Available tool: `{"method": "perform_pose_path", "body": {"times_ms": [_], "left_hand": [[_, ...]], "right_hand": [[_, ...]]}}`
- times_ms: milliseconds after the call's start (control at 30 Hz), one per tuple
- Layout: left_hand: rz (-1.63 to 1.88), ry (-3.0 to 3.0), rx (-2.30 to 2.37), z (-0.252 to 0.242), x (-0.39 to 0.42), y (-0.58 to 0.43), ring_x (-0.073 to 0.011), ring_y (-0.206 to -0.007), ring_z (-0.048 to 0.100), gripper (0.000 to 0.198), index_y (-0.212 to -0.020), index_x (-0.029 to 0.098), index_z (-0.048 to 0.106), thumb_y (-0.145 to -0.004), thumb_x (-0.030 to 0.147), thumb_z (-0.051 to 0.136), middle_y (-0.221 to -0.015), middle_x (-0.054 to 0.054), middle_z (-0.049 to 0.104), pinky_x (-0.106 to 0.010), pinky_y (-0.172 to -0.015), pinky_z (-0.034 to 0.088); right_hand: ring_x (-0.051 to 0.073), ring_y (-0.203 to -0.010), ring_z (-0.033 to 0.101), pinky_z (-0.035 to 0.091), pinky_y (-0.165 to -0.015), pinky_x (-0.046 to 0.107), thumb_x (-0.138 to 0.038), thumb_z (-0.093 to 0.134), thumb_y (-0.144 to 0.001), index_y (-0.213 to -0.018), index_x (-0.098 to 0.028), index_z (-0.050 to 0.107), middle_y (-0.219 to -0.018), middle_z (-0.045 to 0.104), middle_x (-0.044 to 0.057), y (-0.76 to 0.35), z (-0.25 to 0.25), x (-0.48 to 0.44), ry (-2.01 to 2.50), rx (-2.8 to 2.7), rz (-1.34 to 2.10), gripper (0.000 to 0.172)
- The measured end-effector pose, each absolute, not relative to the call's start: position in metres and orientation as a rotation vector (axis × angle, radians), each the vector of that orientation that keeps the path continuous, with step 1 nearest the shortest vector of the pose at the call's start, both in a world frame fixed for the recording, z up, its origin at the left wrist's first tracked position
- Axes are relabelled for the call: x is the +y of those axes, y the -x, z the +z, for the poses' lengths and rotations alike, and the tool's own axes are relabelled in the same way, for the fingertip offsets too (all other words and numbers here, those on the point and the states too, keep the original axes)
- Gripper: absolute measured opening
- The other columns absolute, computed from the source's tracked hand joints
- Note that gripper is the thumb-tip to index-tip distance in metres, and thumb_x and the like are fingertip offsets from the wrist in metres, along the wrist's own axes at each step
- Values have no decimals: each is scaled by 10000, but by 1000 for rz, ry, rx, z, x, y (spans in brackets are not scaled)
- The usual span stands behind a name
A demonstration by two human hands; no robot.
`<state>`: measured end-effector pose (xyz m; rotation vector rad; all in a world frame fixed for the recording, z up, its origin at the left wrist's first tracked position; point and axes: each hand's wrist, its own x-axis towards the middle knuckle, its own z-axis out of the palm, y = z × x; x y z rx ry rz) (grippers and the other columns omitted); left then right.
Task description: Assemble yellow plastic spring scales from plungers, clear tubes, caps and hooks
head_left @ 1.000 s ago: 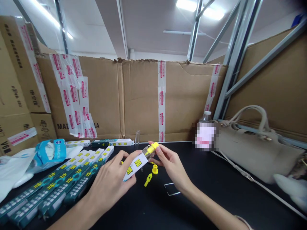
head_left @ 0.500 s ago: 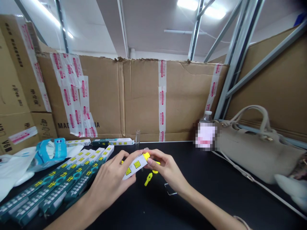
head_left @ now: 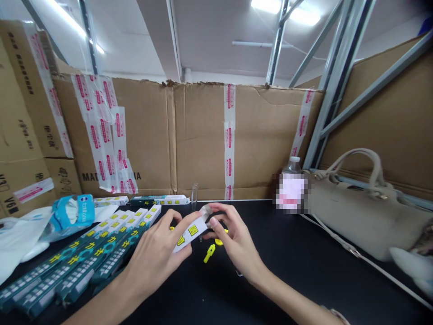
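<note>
Our left hand (head_left: 155, 255) pinches a white card (head_left: 191, 234) printed with yellow squares, thumb on top and fingers together beneath it. The card sits tilted over the black table (head_left: 304, 275), near the middle, between our hands, with a small clear capsule (head_left: 206, 211) showing at its far end. Our right hand (head_left: 237, 246) comes in from the right with its fingers curled and close together, and its fingertips (head_left: 214, 222) sit against that end; we cannot tell whether they clamp the capsule or the card. A yellow peg (head_left: 209, 253) lies on the table just below, and a yellow cap (head_left: 219, 242) sits partly hidden behind our right fingers. Beyond the hands, a clear tube (head_left: 194, 197) stands upright near the far edge. To the left, teal boxes (head_left: 101, 257) lie in slanted rows beside a blue packet (head_left: 71, 216) and a white bag (head_left: 20, 239). To the right stand a bottle (head_left: 293, 166) and a beige handbag (head_left: 365, 216), and a taped cardboard wall (head_left: 203, 131) closes off the far side.
</note>
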<state>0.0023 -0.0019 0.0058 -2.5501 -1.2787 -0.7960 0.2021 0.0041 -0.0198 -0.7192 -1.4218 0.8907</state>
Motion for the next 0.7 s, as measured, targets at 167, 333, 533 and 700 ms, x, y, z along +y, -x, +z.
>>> {"method": "perform_pose_path", "body": {"times_ms": [167, 333, 533, 700], "left_hand": [[-750, 2566, -1354, 8, -2, -3, -152, -702, 589, 574, -1330, 413, 446, -822, 166, 550, -1026, -4, 490, -283, -615, 457], [-752, 2551, -1368, 8, -1, -3, -158, -714, 588, 592, -1340, 438, 431, -824, 178, 562, -997, 6, 488, -283, -615, 447], [-732, 2535, -1188, 5, -1, -2, -201, -819, 594, 648, -1383, 395, 401, -817, 124, 563, -929, 3, 558, -303, -682, 448], [-732, 2518, -1188, 7, 0, -1, -197, -801, 595, 640, -1379, 375, 408, -816, 118, 568, -895, 9, 570, -297, -680, 438]], "right_hand": [[207, -986, 627, 584, -858, 411, -327, 711, -787, -1272, -249, 572, -1159, 577, 76, -208, -12, 9, 710, -1322, 1205, 511], [220, -1108, 603, 491, -973, 392, -222, 715, -757, -1244, -251, 628, -1151, 672, 65, -210, -5, 4, 588, -1461, 1232, 495], [208, -986, 660, 522, -904, 367, -233, 686, -817, -1158, -251, 681, -1123, 705, 56, -207, -12, 2, 684, -1501, 1034, 341], [220, -1061, 651, 507, -954, 374, -270, 650, -864, -1183, -269, 686, -1171, 701, 52, -208, -11, 1, 655, -1515, 1044, 321]]}}
